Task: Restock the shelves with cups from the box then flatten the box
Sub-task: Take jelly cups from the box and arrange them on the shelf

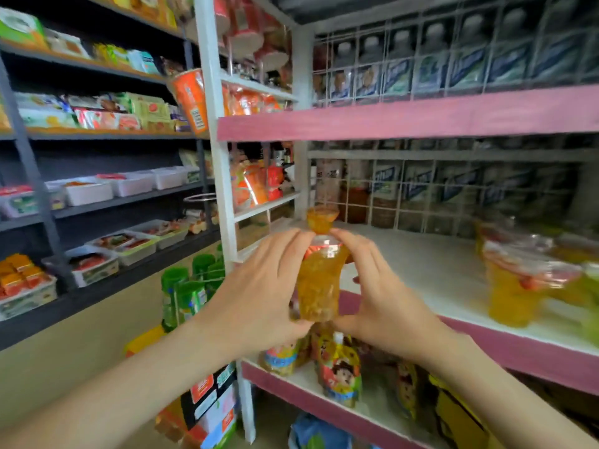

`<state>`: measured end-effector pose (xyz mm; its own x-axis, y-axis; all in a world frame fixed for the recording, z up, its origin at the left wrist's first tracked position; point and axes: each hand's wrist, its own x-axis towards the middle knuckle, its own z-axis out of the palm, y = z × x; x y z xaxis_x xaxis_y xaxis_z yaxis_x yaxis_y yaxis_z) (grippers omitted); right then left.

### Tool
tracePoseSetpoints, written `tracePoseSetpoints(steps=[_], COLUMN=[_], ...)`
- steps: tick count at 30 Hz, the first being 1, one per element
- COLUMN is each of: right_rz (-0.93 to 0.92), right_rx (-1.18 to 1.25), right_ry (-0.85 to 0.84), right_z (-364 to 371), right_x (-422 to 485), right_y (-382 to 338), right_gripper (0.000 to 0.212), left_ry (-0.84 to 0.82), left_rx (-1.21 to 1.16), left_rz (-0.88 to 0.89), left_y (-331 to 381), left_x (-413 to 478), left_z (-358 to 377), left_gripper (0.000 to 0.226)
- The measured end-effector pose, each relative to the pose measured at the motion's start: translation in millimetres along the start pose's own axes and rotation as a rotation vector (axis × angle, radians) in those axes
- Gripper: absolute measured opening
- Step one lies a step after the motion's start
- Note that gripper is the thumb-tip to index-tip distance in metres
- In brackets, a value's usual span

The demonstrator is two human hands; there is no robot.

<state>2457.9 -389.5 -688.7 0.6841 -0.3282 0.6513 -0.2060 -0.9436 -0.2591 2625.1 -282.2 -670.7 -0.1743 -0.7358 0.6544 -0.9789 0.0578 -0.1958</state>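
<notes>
Now left hand point(259, 286) and right hand point(385, 306) clasp an orange cup point(319, 283) upright. It's just before the white shelf point(437, 270), likely for steady placing.

Dark grey shelving point(129, 199) packed with snack packets point(107, 116) fills the left of the frame. A white post point(223, 176) stands at centre. At right, pink-edged white shelves point(405, 119) back onto wire mesh point(453, 189).

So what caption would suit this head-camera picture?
An orange cup held by the left hand and right hand before the white shelf, where more cups stand at right.
</notes>
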Motion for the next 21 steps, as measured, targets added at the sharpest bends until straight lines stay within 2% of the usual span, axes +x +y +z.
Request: tracePoseSetpoints(steps=[4, 7, 12, 15, 17, 19, 21], right_rz=[-0.019, 0.025, 0.141, 0.327, 0.439, 0.523, 0.627], right_rx=[-0.099, -0.373, -0.726, -0.819, -0.842, -0.821, -0.816], right_ry=[0.07, 0.154, 0.157, 0.163, 0.105, 0.035, 0.044], right_z=[-26.7, -37.4, -31.1, -25.5, -26.0, -24.4, -21.1], right_x=[0.4, 1.2, 9.6, 25.1, 37.2, 47.6, 57.1], right_y=[27.4, 43.3, 63.3, 85.0, 91.0, 99.2, 106.4], right_gripper=[0.111, 0.107, 0.109, 0.092, 0.08, 0.062, 0.049], left_ry=[0.092, 0.07, 0.052, -0.005, -0.01, -0.026, -0.092], left_rx=[0.064, 0.041, 0.051, 0.015, -0.031, -0.135, -0.154], left_rz=[0.082, 0.127, 0.185, 0.224, 0.198, 0.129, 0.087], left_y=[14.2, 24.0, 31.8, 38.1, 43.7, 50.5, 55.6], left_x=[37.6, 66.3, 114.1, 139.3, 154.0, 165.7, 177.0], left_z=[8.7, 28.5, 77.9, 104.2, 118.6, 129.7, 140.3], left_gripper=[0.104, 0.111, 0.111, 0.11, 0.103, 0.09, 0.074])
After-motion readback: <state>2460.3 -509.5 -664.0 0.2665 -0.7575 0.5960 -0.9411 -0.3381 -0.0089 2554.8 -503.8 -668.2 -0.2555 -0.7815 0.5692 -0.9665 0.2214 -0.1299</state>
